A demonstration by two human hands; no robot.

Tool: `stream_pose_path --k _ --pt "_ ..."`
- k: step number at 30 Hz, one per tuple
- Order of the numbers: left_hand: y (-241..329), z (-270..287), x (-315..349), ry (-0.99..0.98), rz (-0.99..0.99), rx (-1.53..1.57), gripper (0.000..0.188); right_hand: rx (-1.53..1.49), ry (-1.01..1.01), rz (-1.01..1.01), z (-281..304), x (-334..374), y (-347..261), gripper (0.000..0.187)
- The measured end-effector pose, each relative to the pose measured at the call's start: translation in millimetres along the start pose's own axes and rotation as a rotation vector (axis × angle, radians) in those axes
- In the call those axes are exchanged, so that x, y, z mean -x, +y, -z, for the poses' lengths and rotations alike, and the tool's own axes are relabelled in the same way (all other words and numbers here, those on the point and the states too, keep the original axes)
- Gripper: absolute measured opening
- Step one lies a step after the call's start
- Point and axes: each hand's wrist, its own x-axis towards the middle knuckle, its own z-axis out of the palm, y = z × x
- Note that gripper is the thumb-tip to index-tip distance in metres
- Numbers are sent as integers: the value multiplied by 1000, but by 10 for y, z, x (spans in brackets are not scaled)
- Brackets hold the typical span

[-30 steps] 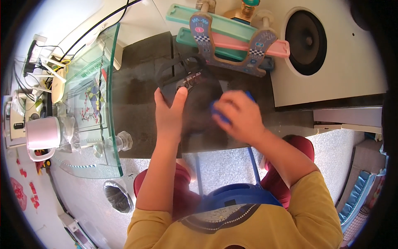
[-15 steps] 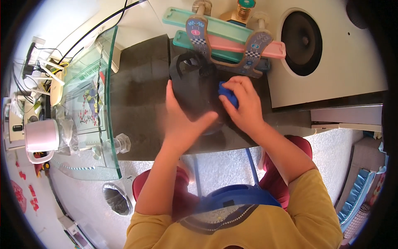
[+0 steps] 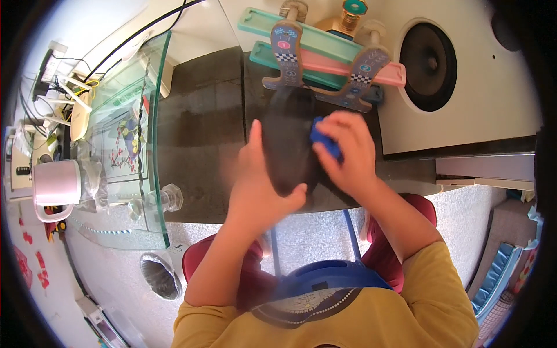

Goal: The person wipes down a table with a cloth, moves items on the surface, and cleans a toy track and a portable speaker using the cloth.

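A smooth black jug (image 3: 288, 139) stands over the dark tabletop in front of me, blurred by motion. My left hand (image 3: 255, 185) wraps its left side, with the thumb across the near end and the fingers partly hidden behind it. Between the fingers and thumb of my right hand (image 3: 351, 153) is a crumpled blue cloth (image 3: 326, 139), close against the jug's right side. Whether the cloth touches the surface is hard to make out. The jug's loop handle is out of sight at this angle.
Behind the jug a toy ramp rack (image 3: 325, 49) with mint and pink strips stands on the dark table (image 3: 200, 139). A white speaker (image 3: 464, 124) borders it at the right. Leftward are a glass shelf (image 3: 155, 116), a clear glass stopper (image 3: 172, 198) and a pinkish-white mug (image 3: 57, 182).
The jug has turned in my left hand, so its handle and top no longer show. Both hands have shifted slightly to the right, the right one still with the blue cloth.
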Motion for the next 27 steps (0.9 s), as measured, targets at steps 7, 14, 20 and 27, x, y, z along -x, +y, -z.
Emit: stream_pose_path --k 7,14,20,27 --pt "42 -78 -6 4 -56 -21 124 42 -101 140 220 -54 -78 44" --pt "-10 -27 -8 -19 9 -11 124 -114 -239 235 217 15 -249 46" --pt "-449 165 -80 20 167 237 115 -218 -265 48 104 116 -126 36" --pt "-627 575 -177 371 307 878 117 -209 -323 -43 -21 218 -51 30"
